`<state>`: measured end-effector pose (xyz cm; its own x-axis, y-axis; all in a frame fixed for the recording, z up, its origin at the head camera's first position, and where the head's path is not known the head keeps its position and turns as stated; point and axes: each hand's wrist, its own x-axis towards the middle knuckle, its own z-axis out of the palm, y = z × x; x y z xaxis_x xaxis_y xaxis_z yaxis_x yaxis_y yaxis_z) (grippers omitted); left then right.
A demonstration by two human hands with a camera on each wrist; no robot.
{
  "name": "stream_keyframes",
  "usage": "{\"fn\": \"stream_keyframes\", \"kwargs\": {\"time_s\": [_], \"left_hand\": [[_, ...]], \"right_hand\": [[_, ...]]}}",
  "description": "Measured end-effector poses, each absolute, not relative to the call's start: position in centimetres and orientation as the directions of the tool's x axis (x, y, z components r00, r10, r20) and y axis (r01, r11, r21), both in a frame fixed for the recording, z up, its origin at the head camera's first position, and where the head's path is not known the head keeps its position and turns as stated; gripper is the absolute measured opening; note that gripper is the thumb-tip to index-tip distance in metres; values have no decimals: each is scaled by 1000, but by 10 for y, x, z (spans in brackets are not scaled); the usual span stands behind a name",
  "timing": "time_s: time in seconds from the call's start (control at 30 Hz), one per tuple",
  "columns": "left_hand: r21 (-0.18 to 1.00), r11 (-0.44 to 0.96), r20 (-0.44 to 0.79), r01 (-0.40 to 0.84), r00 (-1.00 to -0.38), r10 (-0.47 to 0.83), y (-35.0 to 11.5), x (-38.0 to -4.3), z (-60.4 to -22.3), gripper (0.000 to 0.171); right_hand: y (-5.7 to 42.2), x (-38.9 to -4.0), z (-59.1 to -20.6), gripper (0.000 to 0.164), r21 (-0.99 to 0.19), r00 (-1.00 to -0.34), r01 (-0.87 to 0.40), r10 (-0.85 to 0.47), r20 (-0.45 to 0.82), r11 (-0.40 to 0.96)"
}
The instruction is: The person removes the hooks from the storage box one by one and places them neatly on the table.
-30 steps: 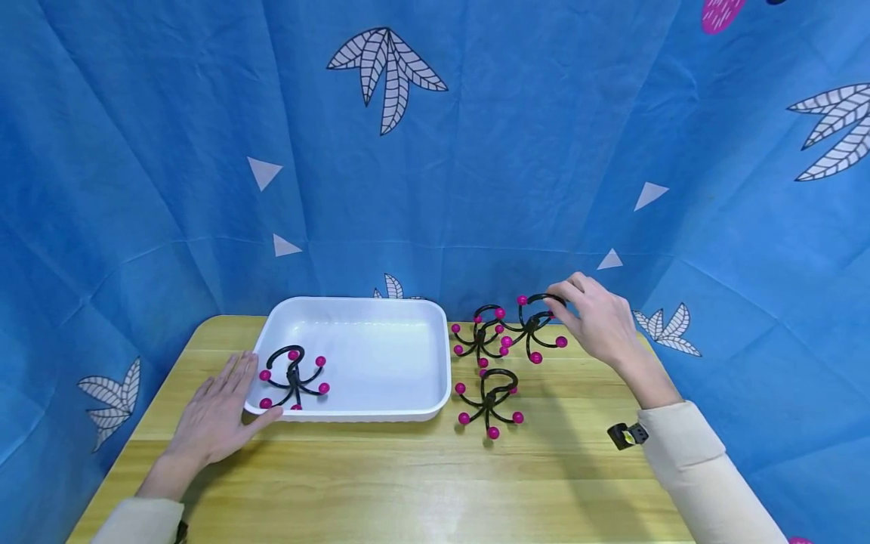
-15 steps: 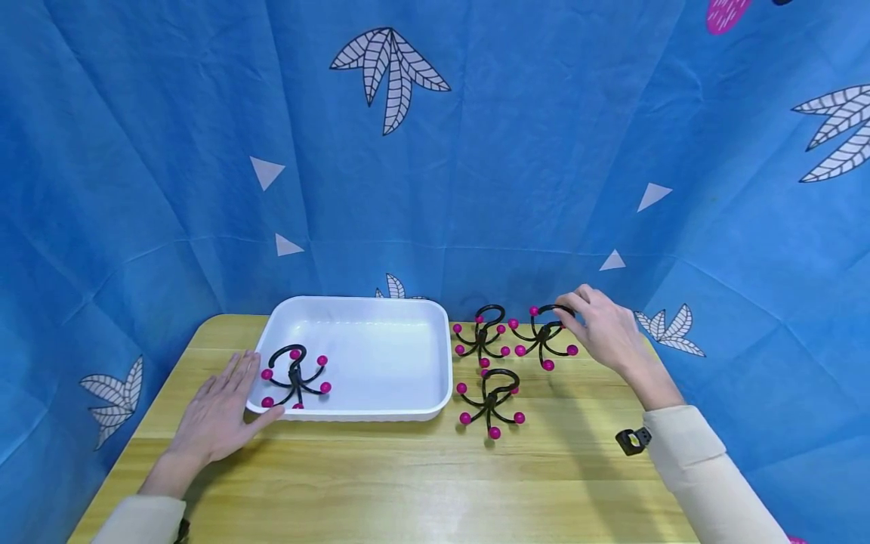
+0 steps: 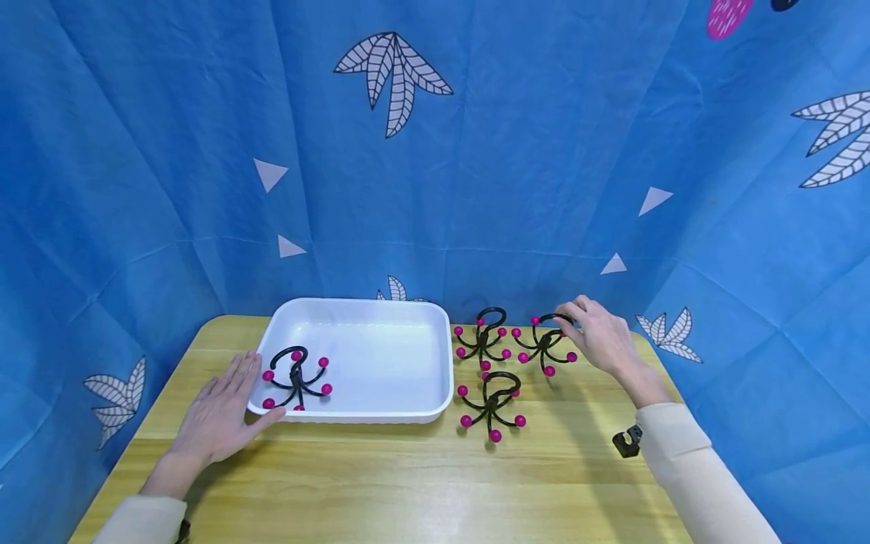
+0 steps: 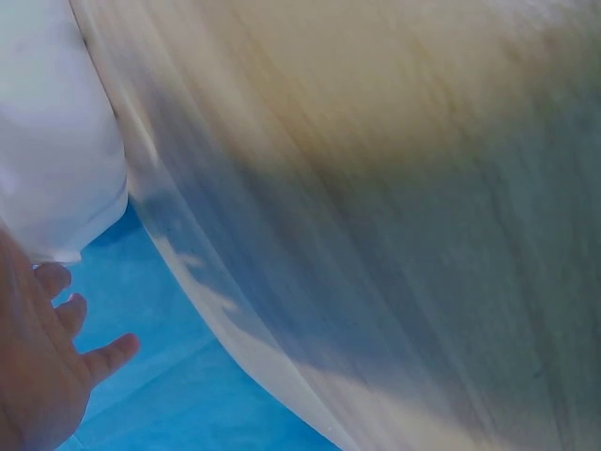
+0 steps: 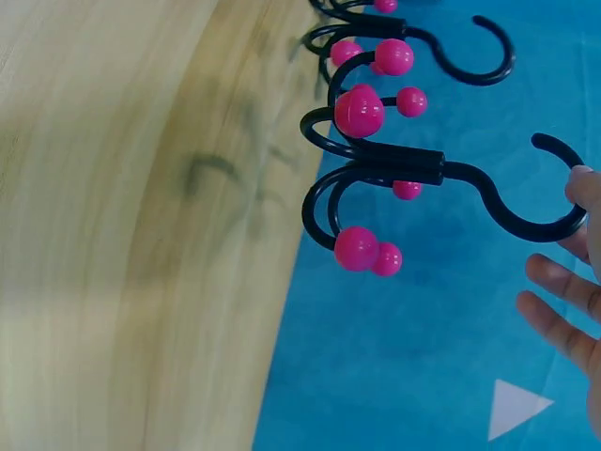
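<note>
My right hand [image 3: 598,336] pinches the curved top of a black hook rack [image 3: 544,344] with pink ball ends, at the table's back right. In the right wrist view, fingers [image 5: 584,188] meet the hook's bend while its arms [image 5: 357,169] spread near the table edge; I cannot tell whether the balls touch the wood. Two more such racks stand near it: one on its left [image 3: 482,341], one in front [image 3: 492,406]. A further rack [image 3: 297,376] stands inside the white tray [image 3: 445,378]. My left hand [image 3: 217,415] rests on the tray's left side, fingers straight, thumb along its front corner.
The wooden table [image 3: 381,483] ends at the back against a blue cloth [image 3: 530,151] with leaf prints, which also hangs at both sides. The tray stands at the back left of the table.
My right hand has moved the pinched rack right and down, away from the rack on its left. My left hand has stayed on the tray.
</note>
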<state>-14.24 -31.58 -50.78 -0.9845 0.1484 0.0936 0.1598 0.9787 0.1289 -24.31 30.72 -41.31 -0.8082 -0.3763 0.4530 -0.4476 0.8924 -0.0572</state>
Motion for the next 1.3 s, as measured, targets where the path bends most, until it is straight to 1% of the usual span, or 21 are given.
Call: {"fn": "stream_keyframes", "kwargs": {"time_s": [0.57,0.87,1.3], "left_hand": [[130,979,79,156,-986,147,-316,-142,-508,113],[123,981,86,152,-986,142,-316,-142,-507,114],[127,980,85,153,-986,143,-316,-143,-508,113]], "right_hand": [[318,-265,-438,23,-151,-903,-352,-292,316,924],[314,-275,-444,24,-135,-906,-330,-274,322,934],[313,-280,-444,27,-153,-918,-311,-254,304,938]]}}
